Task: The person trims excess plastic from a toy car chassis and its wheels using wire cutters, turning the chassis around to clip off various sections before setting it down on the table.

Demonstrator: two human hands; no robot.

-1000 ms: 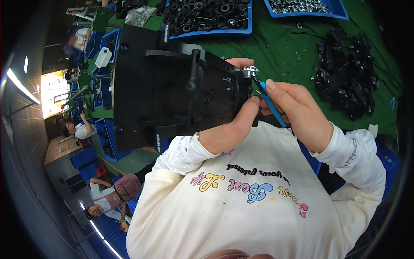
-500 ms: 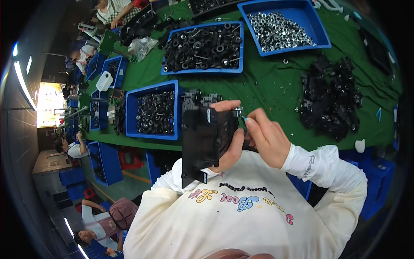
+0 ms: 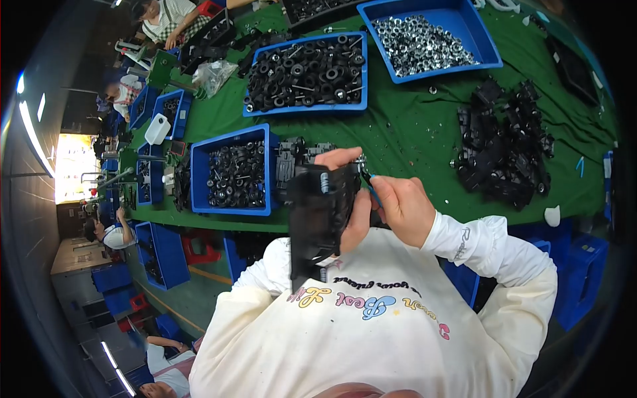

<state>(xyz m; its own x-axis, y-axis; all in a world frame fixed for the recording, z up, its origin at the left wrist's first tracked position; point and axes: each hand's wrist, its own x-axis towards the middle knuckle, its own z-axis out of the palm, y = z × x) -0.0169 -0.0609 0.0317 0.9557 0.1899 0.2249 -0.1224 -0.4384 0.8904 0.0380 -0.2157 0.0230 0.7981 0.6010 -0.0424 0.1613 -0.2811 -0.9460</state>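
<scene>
My left hand (image 3: 357,222) grips a black plastic part (image 3: 317,212) with a flat dark panel, partly hiding the hand. Its fingers show at the part's upper and right edges. A small shiny metallic piece (image 3: 360,163) sits at the part's upper right end. From the right, my right hand (image 3: 405,207) pinches a blue-handled tool (image 3: 375,195), whose dark tip meets the part near the shiny piece. Most of the handle is hidden by the fingers.
Blue bins hold black wheels (image 3: 305,73), shiny rings (image 3: 421,46) and small wheels (image 3: 237,174). Black parts (image 3: 504,146) lie piled on the green cloth (image 3: 411,126) at right. A blue tool (image 3: 580,166) lies beyond. Other people (image 3: 169,23) are at the left.
The view has pulled back and shows more of the table. The black part looks smaller and its panel has turned more edge-on. Both hands keep their holds near the shiny piece.
</scene>
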